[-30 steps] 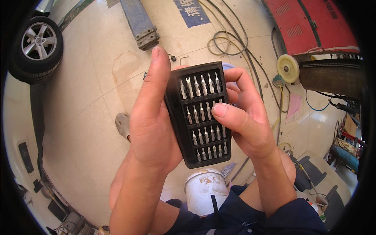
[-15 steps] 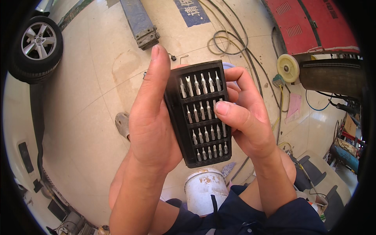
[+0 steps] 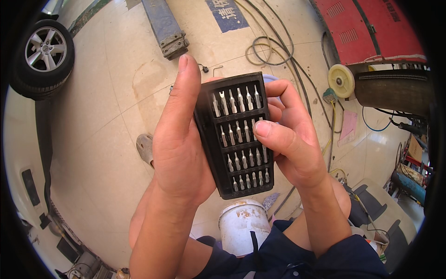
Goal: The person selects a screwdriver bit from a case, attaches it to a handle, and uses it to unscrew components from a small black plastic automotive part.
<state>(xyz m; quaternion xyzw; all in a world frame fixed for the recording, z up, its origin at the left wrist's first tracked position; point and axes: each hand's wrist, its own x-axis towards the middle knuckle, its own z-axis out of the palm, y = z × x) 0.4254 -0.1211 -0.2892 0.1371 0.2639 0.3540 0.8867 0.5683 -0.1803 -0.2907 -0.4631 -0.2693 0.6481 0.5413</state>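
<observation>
Between my hands is a black, tapered bit case (image 3: 214,151) with its wider end away from me. Metal screwdriver bits (image 3: 240,99) stand in four rows of slots, shorter toward the near end. One bit in the far row has a forked tip. My left hand (image 3: 179,144) grips the case's left side, thumb raised along it and the fingers hidden behind. On the right edge my right hand (image 3: 299,144) is closed round the case, its thumb tip over the right end of the second row, covering bits there.
Below the case stands a stained white bucket (image 3: 244,228) between my legs. A blue metal arm (image 3: 162,23) and coiled hoses (image 3: 274,51) lie on the tiled floor ahead. At left is a car wheel (image 3: 45,51); at right, a red cabinet (image 3: 371,32) and a cream-coloured roller wheel (image 3: 341,81).
The case has tilted very slightly, and its bits have shifted a little to the left in view. Both hands keep nearly the same hold.
</observation>
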